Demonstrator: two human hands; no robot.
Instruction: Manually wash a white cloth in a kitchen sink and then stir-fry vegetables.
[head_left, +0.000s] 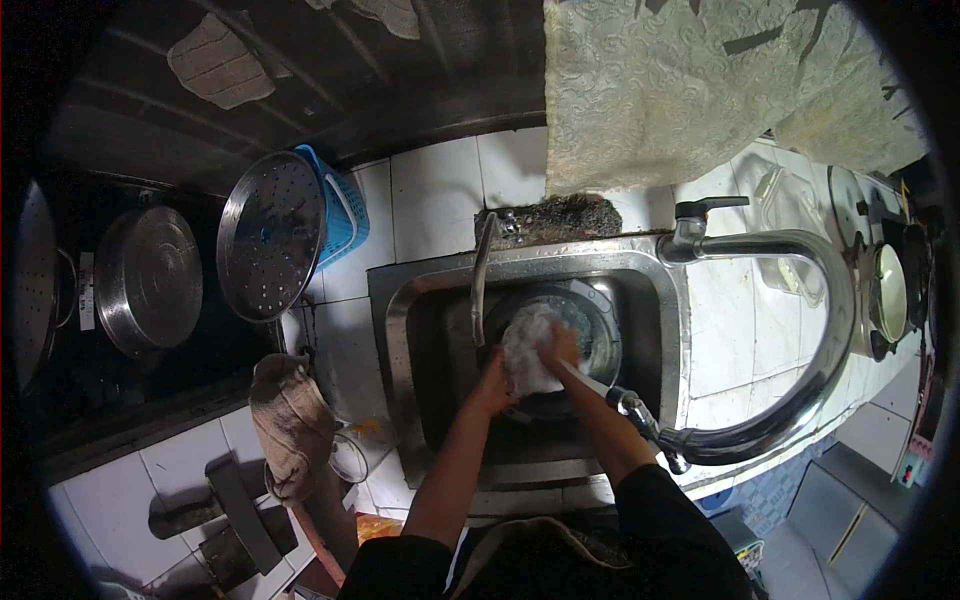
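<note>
A metal bowl (606, 330) sits in the stainless steel sink (450, 469), with a whitish, soft, bunched mass (529, 337) over it; I cannot tell what the mass is made of. My left hand (495, 386) grips its lower left edge. Blurred by motion, my right hand (561, 349) has its fingers curled on the right side of the mass. From the spout end of the large curved chrome faucet (836, 315), a pale stream of water (589, 380) runs down beside my right hand. The far side of the left fingers is hidden.
A thin bent pipe (481, 281) hangs over the sink's left part. To the left, a perforated metal tray (270, 236) leans on a blue basket (346, 214). A cloth-covered object (292, 427) and a clear jar (360, 454) stand near the sink's left corner. Bowls (890, 292) stand right.
</note>
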